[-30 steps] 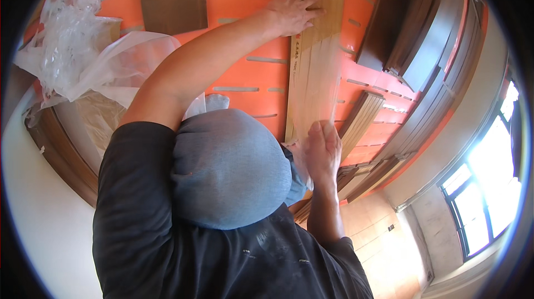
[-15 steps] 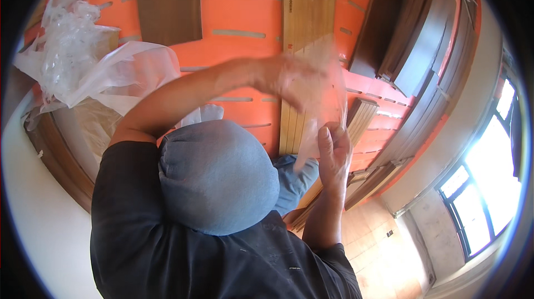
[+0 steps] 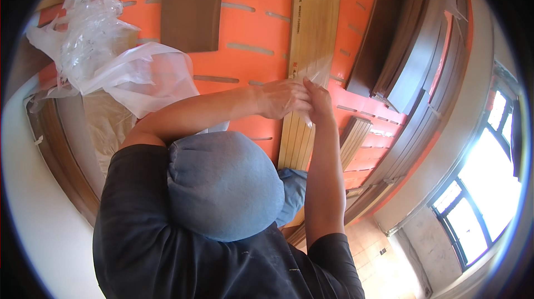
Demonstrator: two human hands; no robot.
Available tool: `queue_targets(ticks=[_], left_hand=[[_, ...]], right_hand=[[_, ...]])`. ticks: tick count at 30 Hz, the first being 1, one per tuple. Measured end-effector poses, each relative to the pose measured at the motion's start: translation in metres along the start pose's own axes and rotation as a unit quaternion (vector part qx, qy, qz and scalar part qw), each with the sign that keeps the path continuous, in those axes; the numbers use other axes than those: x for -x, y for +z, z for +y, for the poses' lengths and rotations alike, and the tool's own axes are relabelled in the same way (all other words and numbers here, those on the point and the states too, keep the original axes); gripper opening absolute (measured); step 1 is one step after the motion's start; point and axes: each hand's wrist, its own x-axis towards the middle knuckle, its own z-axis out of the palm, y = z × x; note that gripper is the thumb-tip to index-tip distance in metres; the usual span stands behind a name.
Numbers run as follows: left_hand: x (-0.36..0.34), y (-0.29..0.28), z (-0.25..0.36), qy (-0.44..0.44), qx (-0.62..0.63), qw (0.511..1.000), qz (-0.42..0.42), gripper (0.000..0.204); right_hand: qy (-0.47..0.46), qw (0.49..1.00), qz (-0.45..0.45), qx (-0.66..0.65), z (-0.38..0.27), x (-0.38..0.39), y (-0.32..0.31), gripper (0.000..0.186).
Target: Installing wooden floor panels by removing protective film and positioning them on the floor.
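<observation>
My hands meet over a stack of light wood floorboards (image 3: 295,138), level with the middle of the picture. The left hand (image 3: 282,99) reaches across from the left, its bent fingers close against the right hand (image 3: 319,103), which comes up from below with its fingers pressed together. Between and just above them shows thin clear plastic film (image 3: 319,70), and both hands appear to grip it. Its lower part is hidden behind the fingers. Underneath, the boards lie lengthwise, face up, with printed marks along one edge.
Orange underlay with slots (image 3: 250,65) covers the floor. A brown board (image 3: 192,7) lies at the upper left, beside crumpled plastic wrapping (image 3: 94,38). Dark boards (image 3: 409,32) are stacked along the right wall. A short pale board bundle (image 3: 354,140) lies right of my forearm.
My left hand has come down and my right hand has risen, so they now meet. The film, spread wide between them before, is mostly gathered at the fingers.
</observation>
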Motion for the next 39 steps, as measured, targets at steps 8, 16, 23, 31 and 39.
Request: queue_targets(ticks=[8, 16, 23, 31, 39], left_hand=[[0.026, 0.002, 0.039, -0.026, -0.131, 0.988, -0.072, 0.065], [0.052, -0.024, 0.062, -0.116, -0.159, 0.980, 0.039, 0.051], [0.069, -0.033, 0.065, -0.256, -0.149, 0.951, -0.085, 0.048], [0.036, -0.028, -0.021, -0.225, -0.383, 0.896, -0.006, 0.054], [-0.022, -0.031, -0.069, -0.204, -0.421, 0.883, -0.030, 0.054]], right_hand=[[-0.189, 0.949, 0.150, 0.201, 0.010, 0.006, 0.016, 0.025], [-0.196, 0.886, 0.181, 0.380, 0.037, 0.035, -0.020, 0.034], [-0.159, 0.900, 0.192, 0.356, 0.120, 0.053, -0.057, 0.033], [-0.095, 0.915, 0.204, 0.334, 0.132, 0.078, -0.058, 0.040], [-0.344, 0.668, 0.214, 0.624, 0.156, 0.064, -0.053, 0.028]])
